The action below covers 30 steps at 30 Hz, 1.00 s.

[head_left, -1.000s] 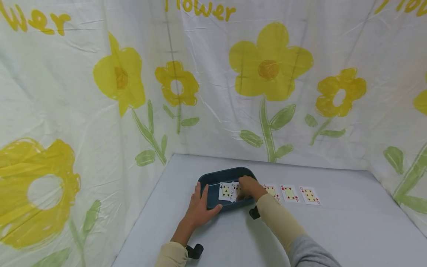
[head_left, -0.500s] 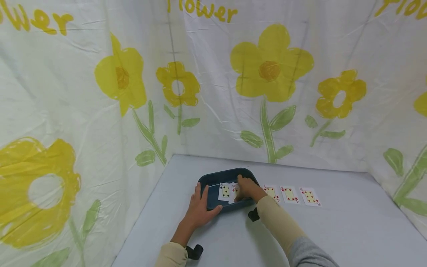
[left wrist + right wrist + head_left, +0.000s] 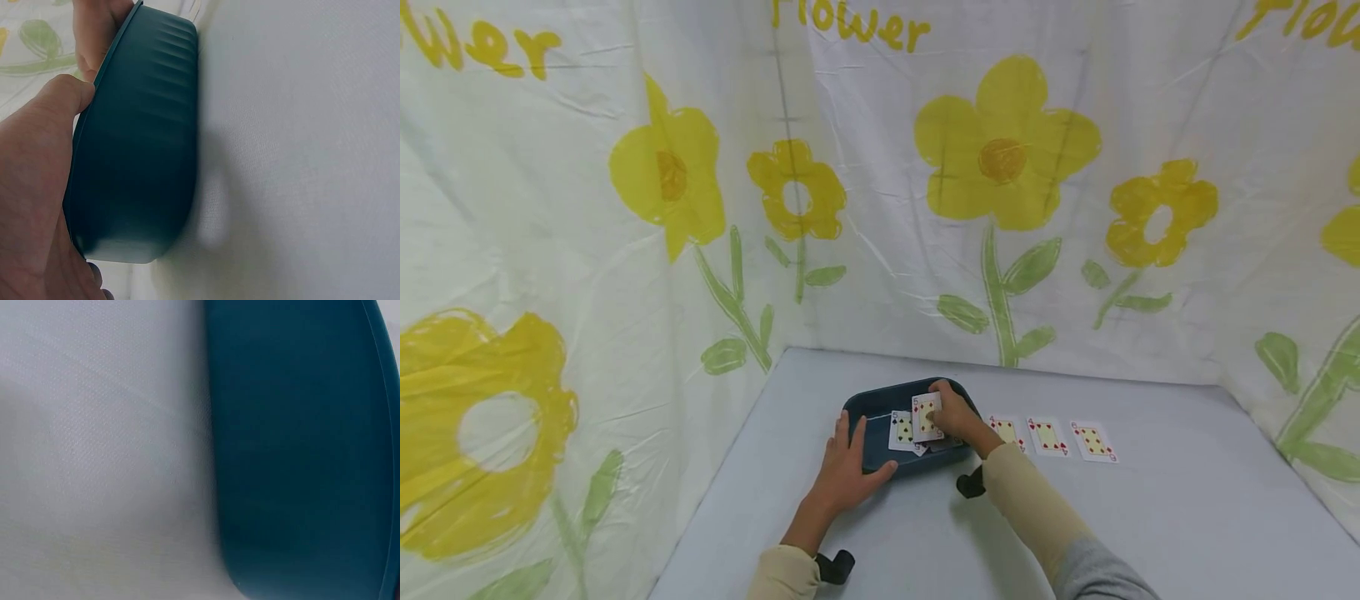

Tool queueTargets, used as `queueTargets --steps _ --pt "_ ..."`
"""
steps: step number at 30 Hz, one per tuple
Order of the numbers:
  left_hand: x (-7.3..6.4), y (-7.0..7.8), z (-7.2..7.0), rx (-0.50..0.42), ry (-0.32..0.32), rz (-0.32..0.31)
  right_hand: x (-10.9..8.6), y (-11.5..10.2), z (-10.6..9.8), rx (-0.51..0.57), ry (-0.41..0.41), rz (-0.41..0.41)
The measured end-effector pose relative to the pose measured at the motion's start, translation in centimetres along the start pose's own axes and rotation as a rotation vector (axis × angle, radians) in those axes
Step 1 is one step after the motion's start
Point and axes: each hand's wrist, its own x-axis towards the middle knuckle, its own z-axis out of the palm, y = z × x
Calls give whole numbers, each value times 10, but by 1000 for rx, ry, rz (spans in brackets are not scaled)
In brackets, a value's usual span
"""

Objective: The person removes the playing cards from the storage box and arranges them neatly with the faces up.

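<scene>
card (image 3: 922, 412) in the right hand (image 3: 955, 416) partly hides cards (image 3: 900, 430) in the tray (image 3: 912, 465).

Across the back and both sides, a wrinkled white sheet (image 3: 880, 308), decorated with big, round-petalled yellow flowers (image 3: 955, 125), pale green leafy stems (image 3: 998, 300) and loose yellow lettering (image 3: 861, 23) reading "Flower". Below, a flat, pale grey-white tabletop (image 3: 1157, 529), reaching back to the sheet.

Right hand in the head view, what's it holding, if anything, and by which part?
The right hand pinches a red five card by its right side.
</scene>
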Motion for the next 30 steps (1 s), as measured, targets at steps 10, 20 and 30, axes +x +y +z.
queueTargets --steps 10,20,30 --pt "2 -1 0 8 6 2 -4 4 -13 248 61 -3" --pt "3 0 -1 3 -11 -2 -2 19 -38 310 46 -26" --pt "4 0 1 5 -6 -7 -8 36 -58 509 101 71"
